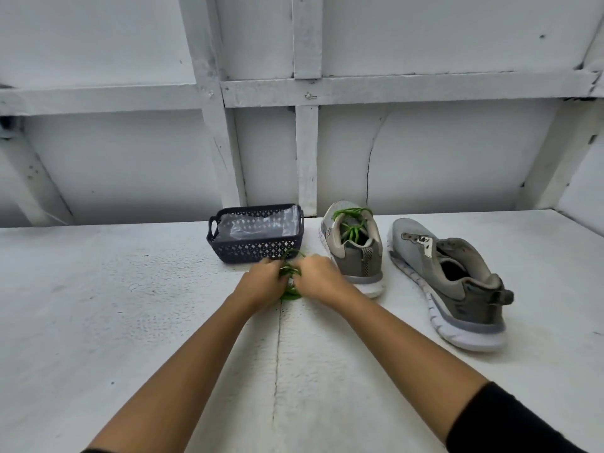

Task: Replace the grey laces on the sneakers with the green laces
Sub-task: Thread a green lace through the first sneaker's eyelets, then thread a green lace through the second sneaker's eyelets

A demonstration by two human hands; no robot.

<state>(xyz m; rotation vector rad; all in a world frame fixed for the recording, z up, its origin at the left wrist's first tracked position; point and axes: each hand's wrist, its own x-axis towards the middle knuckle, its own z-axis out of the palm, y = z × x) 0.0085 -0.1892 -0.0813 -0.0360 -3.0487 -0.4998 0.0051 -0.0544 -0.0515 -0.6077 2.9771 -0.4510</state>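
Head view is showing both hands meeting on the white table (pixel 130 305), just in front of the dark basket (pixel 248 248): the left hand (pixel 261 282) and right hand (pixel 315 277) are each gripping a bunched green lace (pixel 291 294) with curled fingers. Just beside them, the laced sneaker (pixel 362 266) is standing with green lacing, and the unlaced sneaker (pixel 457 289) is tilting further right

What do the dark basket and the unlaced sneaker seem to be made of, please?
The dark blue lattice basket looks like matte moulded plastic: uniform cut-outs. The unlaced grey sneaker seems matte textile, with a white, probably foam sole.
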